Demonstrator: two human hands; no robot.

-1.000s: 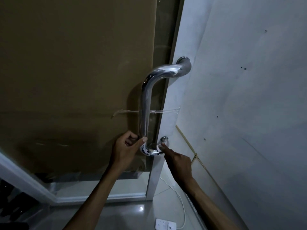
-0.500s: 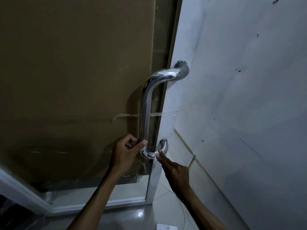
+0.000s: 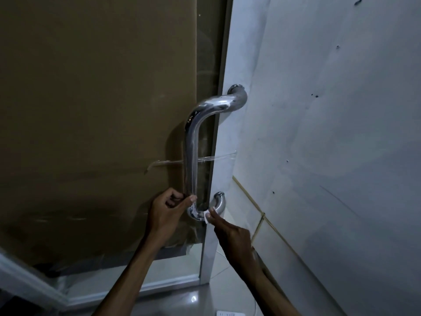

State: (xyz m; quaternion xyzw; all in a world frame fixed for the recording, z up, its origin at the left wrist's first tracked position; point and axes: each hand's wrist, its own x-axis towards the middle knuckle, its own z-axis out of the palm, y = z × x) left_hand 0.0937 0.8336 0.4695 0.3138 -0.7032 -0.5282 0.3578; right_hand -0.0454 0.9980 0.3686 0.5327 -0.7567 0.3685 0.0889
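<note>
A chrome pull handle [image 3: 191, 144] is fixed to the edge of a glass door [image 3: 206, 65], with brown cardboard behind the glass. My left hand [image 3: 167, 213] grips the handle's lower end, thumb across the bar. My right hand [image 3: 230, 231] reaches up from below and presses a small white wad [image 3: 206, 215] against the handle's bottom bend, held under its fingertips.
A grey-white wall [image 3: 330, 133] stands close on the right. A strip of clear tape [image 3: 211, 158] crosses behind the handle. A white power strip [image 3: 230, 313] with a cable lies on the glossy floor below. A white door frame [image 3: 27, 279] runs along the lower left.
My right hand has slid from the handle's lower mount toward the bottom bend, and the white wad now shows at its fingertips. The left hand keeps its grip.
</note>
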